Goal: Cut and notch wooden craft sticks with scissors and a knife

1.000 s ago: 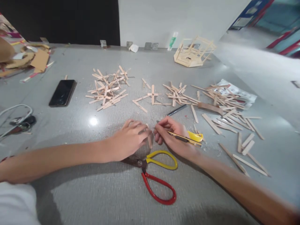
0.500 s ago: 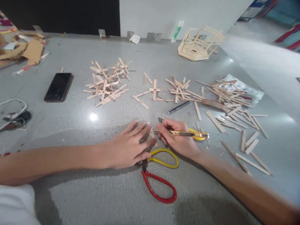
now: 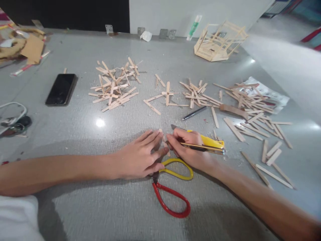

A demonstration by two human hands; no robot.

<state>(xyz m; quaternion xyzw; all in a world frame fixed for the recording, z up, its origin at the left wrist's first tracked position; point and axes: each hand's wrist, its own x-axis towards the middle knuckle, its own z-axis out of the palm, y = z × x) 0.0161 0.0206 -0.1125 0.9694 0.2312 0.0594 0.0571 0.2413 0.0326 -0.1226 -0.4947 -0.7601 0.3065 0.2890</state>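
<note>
My left hand lies low over the table, its fingertips pinning a small wooden craft stick to the surface; part of the stick is hidden by the fingers. Close by on the right, my right hand is closed around a slim gold-coloured craft knife, with its tip at the stick. A yellow utility knife lies behind and partly under that hand, its blade poking out on the far side. Scissors with one red and one yellow handle lie by my left thumb, which covers part of them.
Piles of craft sticks lie across the middle and right. A black pen sits beyond my right hand. A phone and cables are at left. A stick-built frame stands at the back right.
The craft knife in my right hand has tilted, its rear end lower, uncovering more of the yellow utility knife. My left hand stays on the stick. The whole view has shifted slightly.
</note>
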